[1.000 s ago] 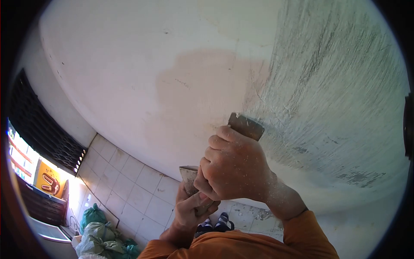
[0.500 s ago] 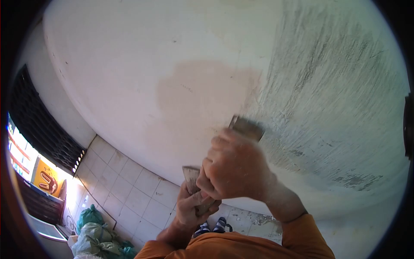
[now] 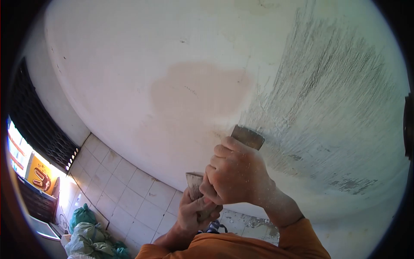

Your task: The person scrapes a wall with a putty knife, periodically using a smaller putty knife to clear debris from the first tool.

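My right hand (image 3: 237,172) is closed around a scraper, its wide flat blade (image 3: 248,137) laid against the wall (image 3: 194,138). Scratched grey streaks (image 3: 319,77) spread over the wall above and to the right of that blade. Lower down, my left hand (image 3: 194,213) grips a second scraper (image 3: 195,183), worn and whitish, with its blade pointing up. The two hands are close together, the right thumb side near the left scraper. Both handles are mostly hidden by fingers. Pale dust specks the right hand and forearm.
A beige patch (image 3: 198,90) marks the wall left of the streaks. Below lies a tiled floor (image 3: 133,194), with debris (image 3: 258,224) near the wall's foot. Tied sacks (image 3: 88,237) stand at lower left, near a dark folding gate (image 3: 41,125) and a yellow sign (image 3: 42,176).
The right-hand scraper sits slightly lower in view, and its blade, blurred before, is now sharp. My left hand keeps its hold. The whole view has shifted a little.
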`<state>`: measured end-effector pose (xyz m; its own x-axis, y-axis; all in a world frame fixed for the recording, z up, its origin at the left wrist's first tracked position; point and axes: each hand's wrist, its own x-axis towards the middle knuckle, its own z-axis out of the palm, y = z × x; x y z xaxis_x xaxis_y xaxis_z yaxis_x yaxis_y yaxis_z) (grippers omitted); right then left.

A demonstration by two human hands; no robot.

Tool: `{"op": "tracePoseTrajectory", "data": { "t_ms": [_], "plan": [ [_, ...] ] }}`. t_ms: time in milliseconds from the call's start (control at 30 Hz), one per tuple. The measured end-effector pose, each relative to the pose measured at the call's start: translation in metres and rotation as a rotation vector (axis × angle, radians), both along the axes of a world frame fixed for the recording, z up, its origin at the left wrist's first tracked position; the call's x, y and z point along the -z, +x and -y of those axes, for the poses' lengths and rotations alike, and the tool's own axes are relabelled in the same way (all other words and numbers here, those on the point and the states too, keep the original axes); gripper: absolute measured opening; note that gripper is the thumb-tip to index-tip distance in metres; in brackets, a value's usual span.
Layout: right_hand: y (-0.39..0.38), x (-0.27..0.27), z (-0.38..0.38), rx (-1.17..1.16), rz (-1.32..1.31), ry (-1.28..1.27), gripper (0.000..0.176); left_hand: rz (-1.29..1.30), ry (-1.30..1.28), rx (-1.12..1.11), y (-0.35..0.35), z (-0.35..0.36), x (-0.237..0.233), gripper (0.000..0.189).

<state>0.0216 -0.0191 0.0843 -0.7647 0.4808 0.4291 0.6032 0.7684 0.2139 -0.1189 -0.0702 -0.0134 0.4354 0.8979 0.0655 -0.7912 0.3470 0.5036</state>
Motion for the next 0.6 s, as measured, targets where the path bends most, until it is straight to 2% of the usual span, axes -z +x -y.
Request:
{"op": "tracePoseTrajectory", "data": {
  "t_ms": [167,267,333,367,467,600],
  "plan": [
    [-0.005,-0.039,-0.002,0.028,-0.026,0.053,0.026,0.013,0.035,-0.010,-0.002,-0.004,-0.022,0.024],
    [0.001,-0.009,-0.005,-0.020,0.025,0.023,0.024,0.028,-0.004,0.010,-0.001,0.000,-0.014,0.024],
    [0.001,-0.017,-0.008,-0.023,0.039,0.057,0.023,0.024,-0.022,-0.008,0.001,0.001,-0.011,0.025],
    [0.000,-0.020,-0.006,-0.031,0.044,0.054,0.023,0.046,0.065,0.054,-0.004,-0.004,-0.007,0.028],
    [-0.005,-0.048,-0.002,0.014,-0.033,0.042,0.024,0.051,0.077,0.043,-0.005,-0.004,-0.038,0.029],
    [0.001,-0.016,-0.003,-0.037,-0.062,0.063,0.023,0.038,-0.035,0.026,0.004,0.002,-0.010,0.032]
  ]
}}
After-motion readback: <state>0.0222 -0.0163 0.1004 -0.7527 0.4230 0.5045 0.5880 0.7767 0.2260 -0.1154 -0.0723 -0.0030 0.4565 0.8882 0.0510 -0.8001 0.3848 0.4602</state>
